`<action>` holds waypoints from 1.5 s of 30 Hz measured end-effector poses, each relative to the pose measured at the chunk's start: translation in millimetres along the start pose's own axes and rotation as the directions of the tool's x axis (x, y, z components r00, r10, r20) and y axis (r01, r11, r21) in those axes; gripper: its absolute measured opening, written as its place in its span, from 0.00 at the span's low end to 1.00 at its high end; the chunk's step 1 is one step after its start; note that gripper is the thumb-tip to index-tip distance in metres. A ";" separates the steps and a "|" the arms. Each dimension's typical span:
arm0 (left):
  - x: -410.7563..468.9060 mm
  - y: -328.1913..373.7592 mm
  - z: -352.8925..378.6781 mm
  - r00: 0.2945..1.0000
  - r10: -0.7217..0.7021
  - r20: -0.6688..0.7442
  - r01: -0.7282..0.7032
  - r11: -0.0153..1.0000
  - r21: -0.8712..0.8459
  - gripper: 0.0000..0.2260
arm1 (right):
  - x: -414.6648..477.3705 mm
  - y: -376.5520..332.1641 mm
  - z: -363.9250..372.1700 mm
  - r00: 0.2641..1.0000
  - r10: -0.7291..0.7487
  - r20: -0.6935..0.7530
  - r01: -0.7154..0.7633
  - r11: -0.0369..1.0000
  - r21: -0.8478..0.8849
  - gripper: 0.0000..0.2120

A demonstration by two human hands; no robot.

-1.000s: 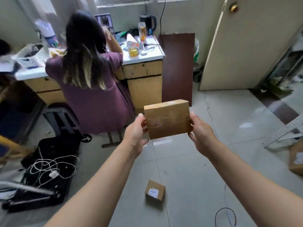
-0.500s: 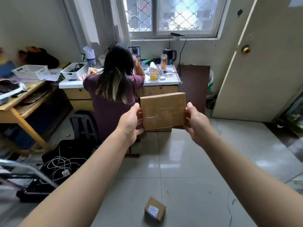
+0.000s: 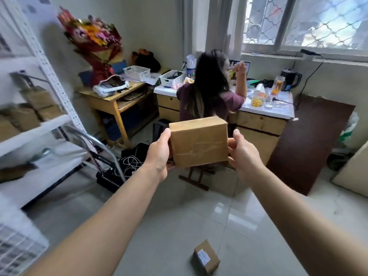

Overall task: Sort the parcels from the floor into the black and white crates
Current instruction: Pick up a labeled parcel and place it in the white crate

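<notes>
You hold a taped cardboard parcel (image 3: 198,142) out in front of you above the floor (image 3: 199,222), your left hand (image 3: 159,156) gripping its left side and your right hand (image 3: 244,154) its right. A smaller labelled parcel (image 3: 206,256) lies on the tiles below. A white crate (image 3: 18,248) sits at lower left, blurred.

parcel (image 3: 199,142) between hands | small parcel (image 3: 206,256) on floor (image 3: 249,226) below

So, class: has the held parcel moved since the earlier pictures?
Yes. The parcel has swung left: earlier it hung before the desk cabinet, now it hangs before the seated person.
</notes>
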State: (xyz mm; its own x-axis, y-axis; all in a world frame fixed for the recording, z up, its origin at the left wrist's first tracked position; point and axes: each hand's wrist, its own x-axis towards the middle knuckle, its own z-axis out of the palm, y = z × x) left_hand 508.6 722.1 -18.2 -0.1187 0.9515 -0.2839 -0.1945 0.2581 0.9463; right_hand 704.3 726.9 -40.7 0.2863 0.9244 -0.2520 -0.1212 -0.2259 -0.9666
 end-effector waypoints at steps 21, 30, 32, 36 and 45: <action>-1.6 32.4 -420.4 0.714 -0.044 -0.699 -0.222 0.932 -0.286 0.07 | -85.5 52.8 457.5 0.796 0.146 0.588 -0.021 0.977 -0.213 0.32; -17.5 28.7 -553.4 0.569 -0.195 -0.798 -0.240 0.890 -0.388 0.05 | -130.1 92.9 615.4 0.678 0.137 0.722 0.104 0.955 -0.279 0.09; -16.9 24.5 -577.1 0.538 -0.245 -0.807 -0.247 0.869 -0.429 0.05 | -135.5 105.1 647.7 0.656 0.148 0.740 0.089 0.959 -0.270 0.09; -4.7 16.8 -622.8 0.504 -0.342 -0.793 -0.289 0.798 -0.528 0.03 | -138.7 126.6 714.8 0.576 0.222 0.787 0.092 0.939 -0.332 0.09; 90.2 3.3 -721.4 0.454 -0.511 -0.730 -0.319 0.671 -0.669 0.09 | -99.5 177.0 892.7 0.469 0.268 0.841 0.213 0.890 -0.402 0.15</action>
State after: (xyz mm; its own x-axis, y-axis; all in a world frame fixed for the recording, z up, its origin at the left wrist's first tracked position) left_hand -205.2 687.9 -152.0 -0.6651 0.1775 -0.7254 -0.7439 -0.2427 0.6227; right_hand -194.1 869.3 -144.4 -0.6977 0.6320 -0.3372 0.3355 -0.1277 -0.9334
